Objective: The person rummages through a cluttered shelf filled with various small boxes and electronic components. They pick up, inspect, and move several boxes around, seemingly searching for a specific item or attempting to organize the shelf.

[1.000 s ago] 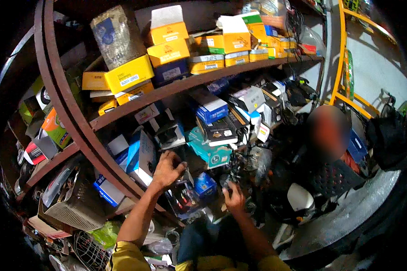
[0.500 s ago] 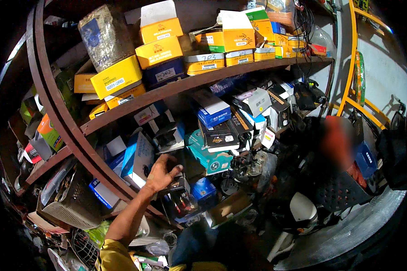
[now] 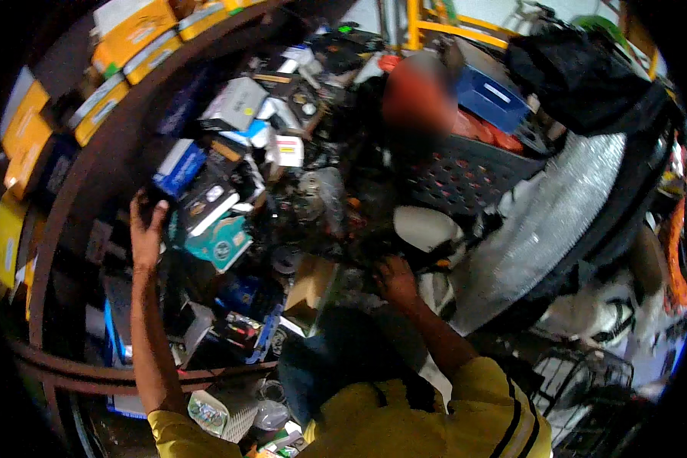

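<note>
Evidently, you reach wide.
Your left hand (image 3: 146,233), grip spread perhaps for bracing, is just beside the blue-and-white box (image 3: 180,168); your right hand (image 3: 395,281), grip too blurred to tell, is near the white rounded shell (image 3: 426,227).

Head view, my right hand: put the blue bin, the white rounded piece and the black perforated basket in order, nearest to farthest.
1. White rounded piece: just beyond the right hand, slightly to its right.
2. Black perforated basket: farther up the picture, past the white piece.
3. Blue bin: upper right, above the basket's front wall in the picture.
</note>
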Demonstrator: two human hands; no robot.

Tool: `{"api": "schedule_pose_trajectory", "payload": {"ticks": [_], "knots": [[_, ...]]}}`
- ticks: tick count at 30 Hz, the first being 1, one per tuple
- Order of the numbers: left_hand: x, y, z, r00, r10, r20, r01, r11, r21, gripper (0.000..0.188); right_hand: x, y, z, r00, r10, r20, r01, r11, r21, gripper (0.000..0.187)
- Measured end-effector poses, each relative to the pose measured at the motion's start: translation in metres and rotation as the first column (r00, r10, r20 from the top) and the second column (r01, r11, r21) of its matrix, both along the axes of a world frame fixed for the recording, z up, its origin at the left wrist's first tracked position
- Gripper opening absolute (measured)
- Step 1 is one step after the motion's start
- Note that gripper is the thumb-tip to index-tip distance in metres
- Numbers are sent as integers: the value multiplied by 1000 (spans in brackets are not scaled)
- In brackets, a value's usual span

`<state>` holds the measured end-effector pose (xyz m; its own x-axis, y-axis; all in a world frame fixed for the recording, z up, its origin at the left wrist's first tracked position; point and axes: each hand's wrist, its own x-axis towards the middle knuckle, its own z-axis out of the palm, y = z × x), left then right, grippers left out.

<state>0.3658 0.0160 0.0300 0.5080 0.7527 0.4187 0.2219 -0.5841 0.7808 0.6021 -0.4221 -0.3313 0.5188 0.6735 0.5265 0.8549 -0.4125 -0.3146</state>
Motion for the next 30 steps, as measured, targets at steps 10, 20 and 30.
{"api": "schedule_pose_trajectory", "payload": {"ticks": [10,20,30], "knots": [[32,38,-58,982,-130,136,151,975,-162,85,24,-19,71,982,118,148,-141,978,155,38],[33,40,-68,948,-182,262,234,955,-183,81,53,-9,393,771,49,636,-369,848,381,37],[26,40,-70,938,-155,310,231,945,-230,82,98,-72,432,721,-486,494,242,844,478,96]]}}
